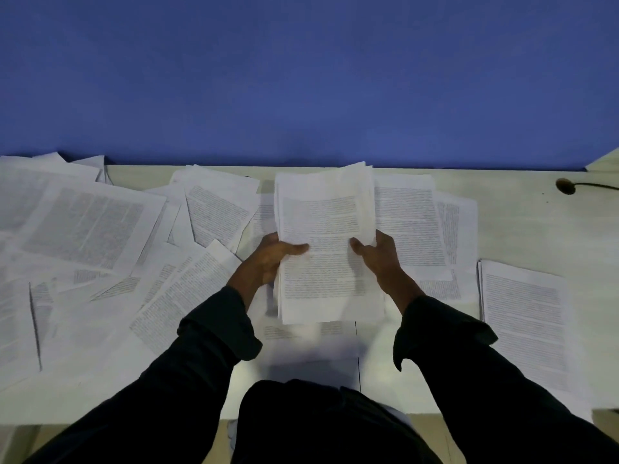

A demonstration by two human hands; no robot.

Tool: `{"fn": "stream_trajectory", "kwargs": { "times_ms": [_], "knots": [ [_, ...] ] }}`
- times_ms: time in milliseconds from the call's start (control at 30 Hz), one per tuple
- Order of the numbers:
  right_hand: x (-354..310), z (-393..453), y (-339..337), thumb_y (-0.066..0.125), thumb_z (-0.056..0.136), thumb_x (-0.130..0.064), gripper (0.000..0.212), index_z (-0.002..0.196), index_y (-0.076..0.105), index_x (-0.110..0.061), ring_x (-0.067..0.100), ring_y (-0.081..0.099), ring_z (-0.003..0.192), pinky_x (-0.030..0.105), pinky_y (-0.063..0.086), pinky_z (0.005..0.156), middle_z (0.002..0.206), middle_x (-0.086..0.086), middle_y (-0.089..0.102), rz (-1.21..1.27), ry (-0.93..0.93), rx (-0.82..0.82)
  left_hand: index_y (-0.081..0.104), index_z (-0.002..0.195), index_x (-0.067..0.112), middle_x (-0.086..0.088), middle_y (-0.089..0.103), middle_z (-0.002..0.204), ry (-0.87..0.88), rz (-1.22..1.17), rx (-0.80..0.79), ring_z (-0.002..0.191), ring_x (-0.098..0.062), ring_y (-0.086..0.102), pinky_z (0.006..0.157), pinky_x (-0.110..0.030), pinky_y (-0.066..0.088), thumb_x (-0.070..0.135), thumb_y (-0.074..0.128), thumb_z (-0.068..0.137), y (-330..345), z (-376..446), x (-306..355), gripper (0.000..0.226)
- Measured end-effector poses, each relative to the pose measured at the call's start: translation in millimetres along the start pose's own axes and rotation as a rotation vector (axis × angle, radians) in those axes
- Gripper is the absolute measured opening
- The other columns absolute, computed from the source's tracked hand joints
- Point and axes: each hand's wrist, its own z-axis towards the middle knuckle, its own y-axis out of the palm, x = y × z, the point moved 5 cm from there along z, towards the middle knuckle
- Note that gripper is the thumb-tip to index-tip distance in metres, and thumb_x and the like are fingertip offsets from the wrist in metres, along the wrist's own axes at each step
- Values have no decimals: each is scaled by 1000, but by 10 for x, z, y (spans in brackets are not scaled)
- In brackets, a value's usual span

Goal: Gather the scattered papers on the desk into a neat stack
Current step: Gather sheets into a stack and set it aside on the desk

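A stack of printed papers (326, 209) is held upright above the middle of the white desk (522, 222). My left hand (271, 259) grips its left edge, thumb across the front sheet. My right hand (380, 254) grips the right edge the same way. Its lower edge hangs just above the desk and looks blurred. Loose printed sheets (83, 226) lie overlapping across the left half of the desk. More sheets (412, 222) lie behind my right hand, and another sheet (527, 316) lies flat at the right.
A blue wall (301, 78) rises directly behind the desk's far edge. A cable hole with a dark cord (566, 186) sits at the back right. The desk's near edge runs by my torso.
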Motion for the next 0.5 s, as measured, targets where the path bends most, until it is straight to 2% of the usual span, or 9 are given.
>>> {"fn": "stream_trajectory", "kwargs": {
  "times_ms": [67,133,200,267,300,333,400,433,500],
  "knots": [
    [-51,27,-164,68,97,-42,39,117,72,-9,27,68,108,37,53,93,113,6,74,-208,-92,59,71,120,6,-10,75,117,7,24,36,104,-26,73,82,-39,62,-4,79,80,15,-1,-92,42],
    [-28,125,-441,66,97,-46,50,132,63,-10,33,59,125,39,46,98,131,12,66,-479,-146,235,70,121,3,-14,72,121,25,25,146,108,-31,70,91,-48,58,-2,83,77,-81,55,-138,46],
    [117,216,-693,70,91,-54,86,157,34,-13,40,32,150,54,33,116,161,20,38,-717,-46,269,68,123,1,-15,72,122,16,-26,217,111,-33,68,97,-51,55,1,83,78,-208,70,-139,48],
    [286,273,-834,70,84,-67,117,164,6,-11,41,13,157,63,16,121,170,21,15,-827,80,199,67,127,1,-16,70,125,-5,-89,172,118,-36,65,104,-56,49,4,82,80,-293,90,-151,49],
    [337,276,-860,69,82,-71,122,164,3,-9,41,19,156,64,14,121,168,21,21,-844,95,188,66,129,2,-16,69,129,-13,-118,137,122,-37,63,107,-57,46,5,81,81,-316,93,-159,50],
    [367,268,-875,68,82,-71,118,163,8,-8,40,34,150,64,16,121,161,21,39,-847,67,206,65,132,3,-16,67,131,-19,-149,105,123,-36,61,109,-56,44,5,78,84,-326,94,-165,49],
    [324,217,-922,69,84,-66,98,155,29,-9,37,61,126,60,29,119,130,17,68,-840,-80,351,63,135,3,-16,65,133,-51,-229,53,121,-33,60,109,-52,45,2,70,90,-300,107,-189,46],
    [293,201,-951,72,83,-63,95,151,34,-9,38,63,122,57,35,116,126,17,69,-832,-112,412,62,136,4,-15,66,131,-70,-258,46,119,-33,61,108,-51,46,2,68,91,-273,119,-203,45],
    [280,206,-1011,83,71,-65,116,154,27,-7,42,51,131,56,41,110,142,21,53,-802,-2,411,64,133,3,-16,66,129,-82,-237,58,115,-33,61,106,-50,48,1,68,90,-185,145,-188,44]
  ]
}}
